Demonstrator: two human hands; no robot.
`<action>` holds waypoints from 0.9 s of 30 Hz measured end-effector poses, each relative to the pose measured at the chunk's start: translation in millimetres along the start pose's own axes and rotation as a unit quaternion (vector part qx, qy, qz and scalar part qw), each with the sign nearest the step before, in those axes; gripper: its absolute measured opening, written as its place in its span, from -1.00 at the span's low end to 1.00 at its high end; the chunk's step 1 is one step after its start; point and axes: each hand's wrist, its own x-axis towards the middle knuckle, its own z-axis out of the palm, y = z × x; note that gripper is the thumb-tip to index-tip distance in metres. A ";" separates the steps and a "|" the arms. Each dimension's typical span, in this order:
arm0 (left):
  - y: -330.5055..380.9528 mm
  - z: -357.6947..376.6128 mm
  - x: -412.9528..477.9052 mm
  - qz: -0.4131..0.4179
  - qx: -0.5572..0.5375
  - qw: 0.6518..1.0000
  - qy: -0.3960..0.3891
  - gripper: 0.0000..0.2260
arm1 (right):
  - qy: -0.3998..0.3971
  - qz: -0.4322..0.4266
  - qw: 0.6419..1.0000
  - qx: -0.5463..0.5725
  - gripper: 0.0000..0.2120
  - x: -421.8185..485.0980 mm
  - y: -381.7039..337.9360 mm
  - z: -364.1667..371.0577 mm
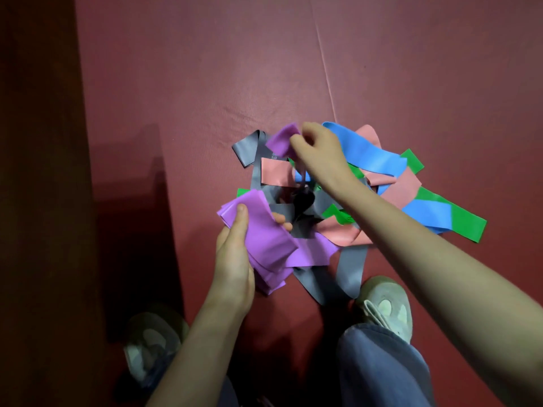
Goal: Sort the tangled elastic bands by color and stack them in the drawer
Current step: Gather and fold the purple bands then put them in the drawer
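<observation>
Red floor mat (176, 83): tangled bands (393, 195), limp, stretchy, light. Left hand (232, 259) grips purple stack (264, 236); right hand (320, 154) pinches purple band (282, 139) by a loose fold, likely the best hold.

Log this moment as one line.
left hand holds purple stack | right hand pinches purple band | tangled pile on red mat
</observation>
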 end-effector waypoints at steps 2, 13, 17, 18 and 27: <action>0.2 2.3 -1.1 0.032 0.011 0.999 0.011 -0.65 | 0.002 0.023 0.995 0.095 -0.78 -8.3 -3.5 -8.4; 6.6 2.2 2.8 0.123 -0.021 0.989 0.077 -0.66 | -0.219 -0.008 0.883 0.415 -0.84 -80.4 -43.9 -49.5; 13.4 7.2 0.8 0.106 -0.033 0.993 0.040 -0.71 | -0.266 0.007 0.884 0.384 -0.81 -95.2 -52.6 -40.9; 14.3 9.1 -0.3 0.092 -0.041 0.995 0.020 -0.65 | -0.243 0.022 0.900 0.362 -0.77 -96.3 -50.3 -30.9; 7.6 5.9 2.9 0.023 -0.077 0.997 -0.011 -0.61 | -0.137 0.003 0.961 0.242 -0.68 -103.3 -26.3 14.2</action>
